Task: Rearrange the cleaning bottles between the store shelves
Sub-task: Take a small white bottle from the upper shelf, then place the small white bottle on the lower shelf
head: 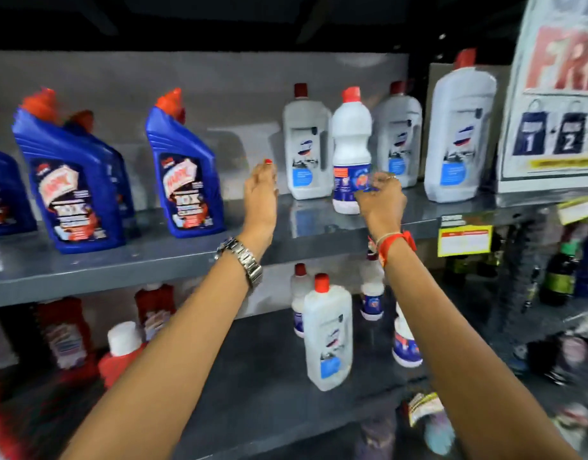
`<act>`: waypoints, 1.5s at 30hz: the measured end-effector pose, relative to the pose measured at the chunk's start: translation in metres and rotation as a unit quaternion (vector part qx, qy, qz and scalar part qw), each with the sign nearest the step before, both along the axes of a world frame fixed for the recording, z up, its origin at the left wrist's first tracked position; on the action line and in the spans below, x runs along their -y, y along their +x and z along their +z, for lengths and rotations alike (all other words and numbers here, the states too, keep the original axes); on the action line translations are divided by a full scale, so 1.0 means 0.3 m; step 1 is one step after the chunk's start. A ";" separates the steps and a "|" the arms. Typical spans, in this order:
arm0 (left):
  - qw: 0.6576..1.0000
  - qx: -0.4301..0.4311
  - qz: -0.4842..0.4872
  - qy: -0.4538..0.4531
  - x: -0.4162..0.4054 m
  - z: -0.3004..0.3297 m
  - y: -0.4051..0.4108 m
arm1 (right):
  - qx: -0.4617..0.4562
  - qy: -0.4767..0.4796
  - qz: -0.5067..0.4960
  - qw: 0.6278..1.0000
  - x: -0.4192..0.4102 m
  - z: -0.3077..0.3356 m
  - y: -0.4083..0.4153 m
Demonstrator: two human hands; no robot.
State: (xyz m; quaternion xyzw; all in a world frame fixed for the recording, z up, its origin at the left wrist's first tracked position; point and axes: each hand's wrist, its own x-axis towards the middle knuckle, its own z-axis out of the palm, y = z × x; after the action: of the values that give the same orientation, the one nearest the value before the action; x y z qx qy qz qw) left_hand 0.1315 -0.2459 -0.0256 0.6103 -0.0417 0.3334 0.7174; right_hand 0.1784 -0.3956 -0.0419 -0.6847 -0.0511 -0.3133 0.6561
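**Head view: hands at upper shelf's bare middle**

Far left, blue bottles (pixel 183 167) near upper shelf (pixel 120 260) edge. Bare shelf between them and left hand (pixel 261 197), flat, fingers spread, gripping nothing. Right hand (pixel 380 200) half-curled against slim white bottle (pixel 350 151); grip unclear. Crowding behind: clear bottles (pixel 307 144). Far right, hanging sign (pixel 555 94). Below, lower shelf (pixel 252 376) partly open.

Bare upper shelf (pixel 246 227) between blue bottle (pixel 186 171) and white bottles (pixel 307 144).
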 end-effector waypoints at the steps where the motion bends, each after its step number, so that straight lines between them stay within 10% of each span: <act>1: 1.000 -0.017 -0.007 0.010 0.050 0.007 0.054 | -0.003 -0.015 0.011 1.000 0.040 0.013 0.032; 8: 0.995 -0.062 -0.034 0.070 0.247 0.059 0.273 | -0.111 -0.174 0.170 0.964 0.146 0.054 0.209; 28: 0.976 0.071 0.091 0.187 0.325 0.017 -0.091 | 0.057 -0.155 0.304 0.938 0.228 -0.044 -0.077; 45: 0.961 -0.108 0.179 0.181 0.013 -0.845 -0.294 | -0.103 -0.211 0.396 0.888 -0.134 -0.839 -0.238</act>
State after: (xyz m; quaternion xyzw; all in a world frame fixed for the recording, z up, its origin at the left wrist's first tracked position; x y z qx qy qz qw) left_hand 0.0434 -0.2497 -0.2792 0.7596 0.0862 0.3752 0.5242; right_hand 0.1070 -0.3554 -0.2935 -0.7580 -0.3151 0.0630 0.5676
